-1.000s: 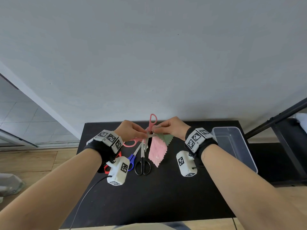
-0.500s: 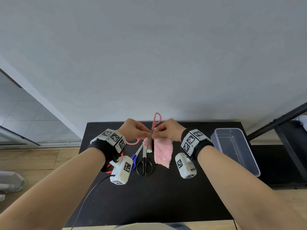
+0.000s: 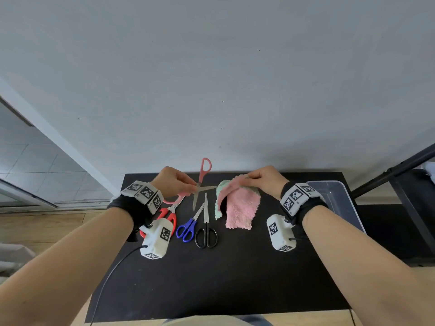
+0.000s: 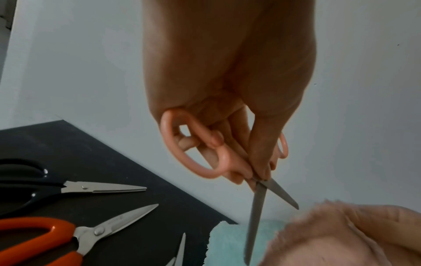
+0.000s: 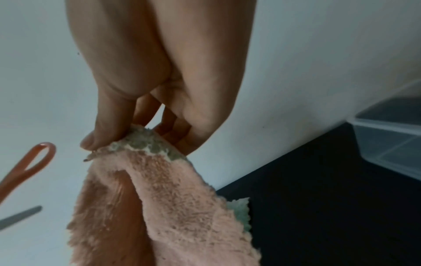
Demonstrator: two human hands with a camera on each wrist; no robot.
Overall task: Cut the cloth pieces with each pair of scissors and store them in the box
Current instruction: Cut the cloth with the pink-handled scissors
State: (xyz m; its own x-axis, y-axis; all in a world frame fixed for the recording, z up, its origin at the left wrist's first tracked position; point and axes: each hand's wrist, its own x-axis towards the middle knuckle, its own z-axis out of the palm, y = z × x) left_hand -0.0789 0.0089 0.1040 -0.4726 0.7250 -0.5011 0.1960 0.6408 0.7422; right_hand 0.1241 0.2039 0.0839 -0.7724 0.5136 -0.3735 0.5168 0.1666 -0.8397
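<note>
My left hand (image 3: 193, 187) grips the pink-handled scissors (image 3: 203, 171) above the black table (image 3: 211, 278), their blades spread apart and pointing toward the cloth. In the left wrist view my left hand (image 4: 257, 172) has its fingers curled round the pink scissors (image 4: 212, 162) near the pivot. My right hand (image 3: 249, 178) pinches the top edge of a fluffy cloth (image 3: 239, 208), pink on one side and green on the other, which hangs down to the table. The right wrist view shows thumb and fingers of that hand (image 5: 141, 140) pinching the cloth (image 5: 164, 207). The blades and the cloth are apart.
Red scissors (image 3: 171, 214), blue scissors (image 3: 187, 229) and black scissors (image 3: 206, 234) lie side by side on the table's left half. A clear plastic box (image 3: 339, 203) stands at the table's right edge. A grey wall rises behind the table, and a black frame (image 3: 400, 165) stands to the right.
The hands were close together with the scissors at the cloth. They have drawn apart: my right hand carried the cloth to the right, and the scissor blades now stand spread open.
</note>
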